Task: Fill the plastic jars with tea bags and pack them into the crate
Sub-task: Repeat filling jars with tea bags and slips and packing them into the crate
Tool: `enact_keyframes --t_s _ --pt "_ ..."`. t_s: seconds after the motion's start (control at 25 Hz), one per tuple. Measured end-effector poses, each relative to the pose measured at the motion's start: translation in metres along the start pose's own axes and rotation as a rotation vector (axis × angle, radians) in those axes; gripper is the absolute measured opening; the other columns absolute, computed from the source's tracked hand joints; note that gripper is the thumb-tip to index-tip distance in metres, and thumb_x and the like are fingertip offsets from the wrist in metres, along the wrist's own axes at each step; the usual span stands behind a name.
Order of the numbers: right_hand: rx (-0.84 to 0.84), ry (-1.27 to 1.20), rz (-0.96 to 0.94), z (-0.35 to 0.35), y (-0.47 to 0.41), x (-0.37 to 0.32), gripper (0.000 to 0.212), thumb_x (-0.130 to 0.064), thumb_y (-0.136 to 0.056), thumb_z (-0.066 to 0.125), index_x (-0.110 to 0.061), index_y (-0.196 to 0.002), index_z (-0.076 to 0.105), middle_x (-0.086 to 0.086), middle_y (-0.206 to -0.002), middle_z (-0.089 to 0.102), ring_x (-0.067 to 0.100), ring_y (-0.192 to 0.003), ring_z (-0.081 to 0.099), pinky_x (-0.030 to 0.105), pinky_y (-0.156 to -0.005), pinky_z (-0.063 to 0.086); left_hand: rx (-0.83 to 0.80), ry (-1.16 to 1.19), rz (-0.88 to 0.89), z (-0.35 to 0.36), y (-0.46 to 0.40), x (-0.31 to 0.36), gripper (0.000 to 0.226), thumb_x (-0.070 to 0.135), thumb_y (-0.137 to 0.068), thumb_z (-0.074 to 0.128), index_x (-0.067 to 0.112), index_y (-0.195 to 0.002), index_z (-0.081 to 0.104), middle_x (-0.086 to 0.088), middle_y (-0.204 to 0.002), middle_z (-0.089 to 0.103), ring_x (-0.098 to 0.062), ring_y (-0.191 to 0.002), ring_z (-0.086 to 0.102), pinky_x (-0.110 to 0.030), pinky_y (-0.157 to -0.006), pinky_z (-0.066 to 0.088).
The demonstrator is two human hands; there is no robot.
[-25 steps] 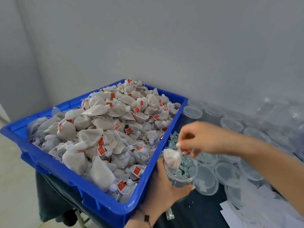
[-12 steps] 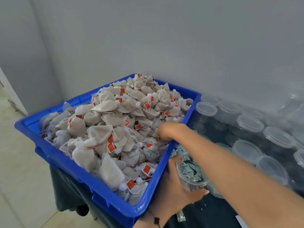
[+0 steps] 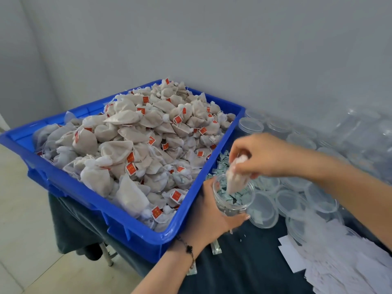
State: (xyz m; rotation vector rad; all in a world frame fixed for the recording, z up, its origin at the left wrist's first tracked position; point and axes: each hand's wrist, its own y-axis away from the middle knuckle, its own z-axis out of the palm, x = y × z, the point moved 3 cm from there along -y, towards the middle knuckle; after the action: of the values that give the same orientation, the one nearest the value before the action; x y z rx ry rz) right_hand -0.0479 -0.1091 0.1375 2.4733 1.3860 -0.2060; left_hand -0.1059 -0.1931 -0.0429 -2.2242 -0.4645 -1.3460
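The crate (image 3: 131,219) beside my left grip (image 3: 209,215) is blue moulded plastic, smooth, with a slight sheen on its rim. The tea bags (image 3: 135,149) heaped in it are soft, matt woven cloth in off-white and beige, wrinkled, tied with thin white string, each carrying a small glossy red paper tag. The jar (image 3: 233,198) in my left grip is clear, smooth, shiny plastic; the tea bag (image 3: 234,181) pinched in my right grip (image 3: 261,155) is the same matt cloth. The lids (image 3: 265,206) spread over the worktop (image 3: 244,272) are clear glossy plastic. The worktop is covered in dark, matt cloth. The sheets (image 3: 339,262) at right are white, matt paper.
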Motion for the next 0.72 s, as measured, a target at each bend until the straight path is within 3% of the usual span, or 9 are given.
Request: enact_keyframes --t_s 0.08,0.2,0.32,0.4,0.48,0.56,0.6,0.72 --pt "-0.054 0.089 -0.019 0.016 -0.005 -0.008 0.012 -0.036 -0.084 0.064 -0.026 -0.090 0.067 -0.014 -0.087 0.064 -0.002 -0.072 0.061 0.024 -0.068 0.054 0.023 -0.022 0.023 -0.001 0.000 0.000 0.088 0.071 -0.046 0.071 0.059 -0.114 0.016 0.038 -0.116 0.034 0.022 -0.110 0.036 0.000 -0.082 0.033" --pt "0.085 0.118 -0.097 0.029 -0.044 -0.031 0.016 -0.022 -0.092 0.055 -0.018 -0.102 0.067 -0.003 -0.100 0.068 0.011 -0.088 0.062 0.030 -0.079 0.053 -0.029 0.041 -0.022 0.000 0.000 0.001 0.086 0.068 -0.045 0.074 0.074 -0.104 0.012 0.046 -0.116 0.034 0.026 -0.111 0.033 0.002 -0.084 0.033" --pt "-0.046 0.271 -0.120 0.062 -0.096 -0.048 0.028 -0.004 -0.090 0.050 -0.010 -0.113 0.066 0.008 -0.111 0.066 0.024 -0.095 0.064 0.038 -0.081 0.054 -0.029 -0.002 -0.036 -0.003 0.000 0.005 0.088 0.069 -0.045 0.074 0.070 -0.110 0.014 0.043 -0.116 0.037 0.012 -0.112 0.044 -0.011 -0.089 0.045" --pt "-0.200 0.400 -0.050 0.083 -0.120 -0.050 0.025 -0.001 -0.090 0.051 -0.005 -0.111 0.064 0.010 -0.109 0.064 0.024 -0.085 0.063 0.033 -0.065 0.052 0.023 -0.069 0.013 -0.004 -0.001 0.005 0.091 0.069 -0.050 0.071 0.053 -0.123 0.018 0.035 -0.116 0.037 0.012 -0.115 0.042 -0.016 -0.095 0.044" --pt "-0.330 0.496 0.023 0.096 -0.135 -0.049 0.003 -0.004 -0.090 0.055 -0.004 -0.091 0.058 0.007 -0.090 0.058 0.017 -0.066 0.052 0.026 -0.052 0.040 0.045 -0.151 0.042 -0.001 -0.002 0.001 0.087 0.064 -0.061 0.066 0.040 -0.133 0.023 0.027 -0.121 0.036 0.016 -0.116 0.034 -0.015 -0.098 0.037" --pt "-0.338 0.520 0.052 0.098 -0.143 -0.050 0.016 -0.002 -0.088 0.058 -0.006 -0.075 0.049 0.005 -0.074 0.049 0.015 -0.058 0.045 0.027 -0.057 0.040 0.026 -0.190 -0.056 0.001 -0.003 -0.005 0.086 0.046 -0.069 0.072 0.027 -0.141 0.030 0.009 -0.135 0.045 -0.003 -0.121 0.044 -0.020 -0.098 0.040" --pt "-0.324 0.522 0.051 0.100 -0.146 -0.048 0.014 -0.001 -0.087 0.058 -0.005 -0.077 0.050 0.005 -0.073 0.048 0.015 -0.058 0.045 0.029 -0.062 0.041 0.018 -0.169 -0.080 0.001 -0.003 -0.006 0.087 0.043 -0.067 0.074 0.026 -0.142 0.031 0.007 -0.135 0.048 -0.008 -0.119 0.049 -0.020 -0.095 0.043" --pt "-0.264 0.523 0.014 0.093 -0.142 -0.046 0.009 -0.001 -0.088 0.056 -0.008 -0.094 0.055 0.006 -0.084 0.052 0.018 -0.065 0.048 0.030 -0.065 0.042 0.047 -0.094 -0.004 -0.004 0.000 0.002 0.091 0.068 -0.052 0.068 0.049 -0.128 0.022 0.029 -0.115 0.045 0.010 -0.105 0.049 -0.007 -0.081 0.044"
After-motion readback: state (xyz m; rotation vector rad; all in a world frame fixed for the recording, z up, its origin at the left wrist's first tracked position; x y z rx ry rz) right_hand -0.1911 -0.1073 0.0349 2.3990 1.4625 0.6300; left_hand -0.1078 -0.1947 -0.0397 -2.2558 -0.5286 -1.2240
